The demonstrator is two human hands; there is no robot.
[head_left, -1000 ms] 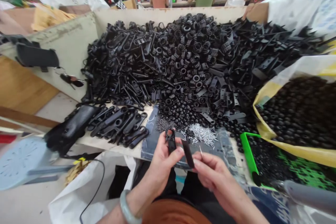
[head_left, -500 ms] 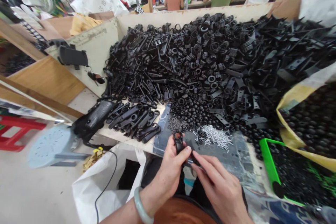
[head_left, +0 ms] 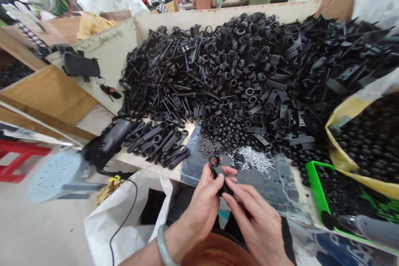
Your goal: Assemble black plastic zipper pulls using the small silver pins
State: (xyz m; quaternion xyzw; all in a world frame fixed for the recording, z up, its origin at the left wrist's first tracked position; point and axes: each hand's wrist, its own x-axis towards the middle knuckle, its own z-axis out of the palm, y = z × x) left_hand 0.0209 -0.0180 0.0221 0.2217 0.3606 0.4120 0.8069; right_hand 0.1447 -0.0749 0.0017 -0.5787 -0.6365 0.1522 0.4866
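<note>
My left hand (head_left: 201, 203) is closed around a black ring-ended plastic part (head_left: 215, 161), ring pointing away from me, thumb pressed on its shank. My right hand (head_left: 257, 216) pinches the near end of a flat black strip (head_left: 225, 187) lying along that shank. Whether the two pieces are fastened cannot be made out. Just beyond my hands, a heap of silver pins (head_left: 255, 160) and a patch of tiny dark pieces (head_left: 209, 145) lie on the grey mat (head_left: 264, 191). Similar ring-ended black handles (head_left: 158, 141) are piled to the left.
A large heap of black plastic parts (head_left: 199, 66) fills the walled bench. On the right stand a yellow-edged sack (head_left: 335, 133) of black balls and a green tray (head_left: 318, 187) with a grey tool across it. A white sack (head_left: 99, 224) hangs front left, near a blue stool (head_left: 54, 174).
The black strip in my right hand has moved onto the ring-ended part. My right hand has shifted left, closer to my left hand. The grey tool by the tray shows more.
</note>
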